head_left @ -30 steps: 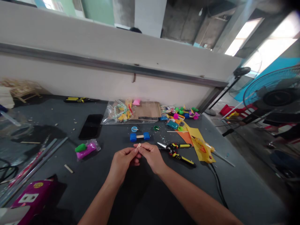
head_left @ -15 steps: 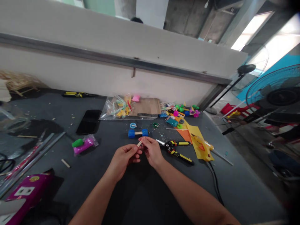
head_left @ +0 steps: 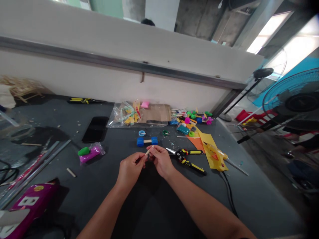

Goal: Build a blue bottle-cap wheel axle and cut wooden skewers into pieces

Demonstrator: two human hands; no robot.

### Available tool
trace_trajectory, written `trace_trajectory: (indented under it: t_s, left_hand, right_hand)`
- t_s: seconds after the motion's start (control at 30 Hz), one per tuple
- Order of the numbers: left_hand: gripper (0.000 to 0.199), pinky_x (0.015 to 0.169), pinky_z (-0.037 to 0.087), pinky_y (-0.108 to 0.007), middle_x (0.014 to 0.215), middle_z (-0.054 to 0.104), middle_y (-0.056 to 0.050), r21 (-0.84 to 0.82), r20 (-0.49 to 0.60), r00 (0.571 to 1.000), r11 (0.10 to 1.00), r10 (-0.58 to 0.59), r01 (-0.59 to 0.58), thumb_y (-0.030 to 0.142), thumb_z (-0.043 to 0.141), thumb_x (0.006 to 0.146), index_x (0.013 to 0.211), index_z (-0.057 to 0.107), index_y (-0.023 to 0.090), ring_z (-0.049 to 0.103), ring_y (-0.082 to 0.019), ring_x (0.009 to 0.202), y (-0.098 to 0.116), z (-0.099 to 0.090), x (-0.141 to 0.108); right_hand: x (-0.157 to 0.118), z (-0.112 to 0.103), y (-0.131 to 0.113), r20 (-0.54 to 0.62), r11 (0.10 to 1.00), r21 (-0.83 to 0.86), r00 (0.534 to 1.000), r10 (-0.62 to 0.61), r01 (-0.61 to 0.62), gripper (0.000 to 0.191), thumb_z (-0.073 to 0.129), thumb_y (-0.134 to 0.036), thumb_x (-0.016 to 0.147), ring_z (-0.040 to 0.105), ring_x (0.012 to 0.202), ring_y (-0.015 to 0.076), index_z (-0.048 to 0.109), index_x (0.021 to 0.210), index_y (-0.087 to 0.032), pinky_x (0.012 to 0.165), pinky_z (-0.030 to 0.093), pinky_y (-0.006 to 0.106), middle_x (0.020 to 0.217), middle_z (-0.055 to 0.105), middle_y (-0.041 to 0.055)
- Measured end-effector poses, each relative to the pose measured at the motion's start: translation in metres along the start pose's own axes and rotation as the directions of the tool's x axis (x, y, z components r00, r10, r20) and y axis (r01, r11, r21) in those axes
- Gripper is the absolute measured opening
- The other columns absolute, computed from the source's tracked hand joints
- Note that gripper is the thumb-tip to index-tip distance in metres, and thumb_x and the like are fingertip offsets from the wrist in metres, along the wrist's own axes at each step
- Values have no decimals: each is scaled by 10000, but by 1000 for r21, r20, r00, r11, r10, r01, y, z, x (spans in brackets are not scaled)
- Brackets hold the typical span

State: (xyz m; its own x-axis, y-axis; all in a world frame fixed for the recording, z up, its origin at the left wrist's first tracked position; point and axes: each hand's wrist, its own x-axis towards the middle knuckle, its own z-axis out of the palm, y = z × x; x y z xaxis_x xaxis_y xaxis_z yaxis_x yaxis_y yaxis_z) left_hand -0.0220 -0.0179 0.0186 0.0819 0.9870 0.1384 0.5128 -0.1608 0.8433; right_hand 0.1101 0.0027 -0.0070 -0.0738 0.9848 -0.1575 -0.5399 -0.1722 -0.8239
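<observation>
Grip: left hand and right hand pinch narrow on one small wooden stick.
Right: yellow-handled pliers lie near.
Ahead: blue-wheeled axle.

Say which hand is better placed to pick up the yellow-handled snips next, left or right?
Right, probably. The right hand lies on the side of the yellow-handled snips, close to their blades, while the left hand is farther away. Both hands are at the small wooden stick, so the right would have to let go.
</observation>
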Motion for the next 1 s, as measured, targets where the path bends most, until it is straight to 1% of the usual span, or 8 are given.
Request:
trace_trajectory:
  t_s: [0.13, 0.27, 0.53, 0.6, 0.7, 0.8, 0.9, 1.0]
  left_hand:
    - [178, 559, 450, -206, 615, 645, 33, -67, 13, 999, 997, -33, 34, 314, 536, 798, 774, 670, 199, 601, -118, 544, -2, 2, 1]
    - [212, 554, 488, -223, 703, 674, 16, -204, 89, 990, 971, -111, 128, 351, 556, 774, 861, 674, 198, 618, -134, 567, -5, 6, 2]
    - [244, 538, 463, -222, 610, 645, 17, -120, 123, 978, 975, -170, 184, 387, 519, 786, 758, 666, 194, 602, -137, 534, -9, 4, 5]
    - [242, 537, 477, -231, 649, 658, 6, -170, 156, 968, 960, -195, 221, 380, 541, 762, 825, 674, 188, 603, -143, 550, -10, 3, 7]
    - [357, 533, 504, -250, 761, 679, -19, -306, 194, 955, 912, -223, 275, 379, 592, 714, 1000, 648, 173, 616, -162, 623, -10, 3, 9]
    - [371, 547, 516, -261, 788, 680, -27, -372, 208, 950, 879, -234, 298, 394, 595, 713, 1000, 644, 164, 618, -166, 653, -12, 4, 10]
    - [284, 565, 494, -250, 733, 676, -10, -279, 178, 963, 928, -202, 246, 400, 546, 758, 892, 667, 180, 616, -157, 619, -16, 5, 9]
    - [270, 548, 428, -227, 627, 648, 5, -47, 136, 986, 994, -92, 99, 382, 466, 817, 778, 661, 201, 606, -148, 574, -21, 6, 8]
  right_hand:
    - [0, 2, 0, -27, 999, -26, 999, -32, 31, 206, 735, -344, 659, 384, 525, 68, 713, 763, -168, 514, 316, 211, 558, 466, -42]
    - [1, 1, 1, -55, 998, -45, 997, -56, 54, 184, 725, -335, 670, 386, 521, 67, 717, 758, -174, 502, 309, 205, 578, 510, -31]
    - [2, -2, 8, -54, 963, -240, 988, -142, 125, 141, 691, -309, 698, 435, 530, 81, 723, 773, -194, 503, 328, 216, 665, 612, -11]
    - [3, -1, 7, -53, 950, -279, 986, -158, 138, 137, 678, -303, 704, 452, 539, 86, 722, 775, -193, 505, 337, 216, 682, 627, -7]
    - [2, 1, 7, -34, 938, -311, 985, -172, 153, 144, 653, -301, 719, 497, 581, 103, 718, 780, -187, 521, 361, 218, 703, 645, 3]
    - [1, 4, 7, -18, 924, -337, 980, -198, 180, 132, 643, -288, 717, 502, 578, 110, 714, 763, -186, 525, 370, 224, 682, 642, -1]
    - [-1, 6, 8, -36, 914, -360, 976, -215, 188, 125, 641, -287, 711, 499, 557, 112, 712, 750, -191, 524, 374, 233, 669, 640, -7]
    - [-2, 7, 9, -60, 897, -403, 973, -223, 181, 129, 643, -298, 704, 517, 571, 127, 708, 734, -191, 526, 381, 238, 654, 635, -7]
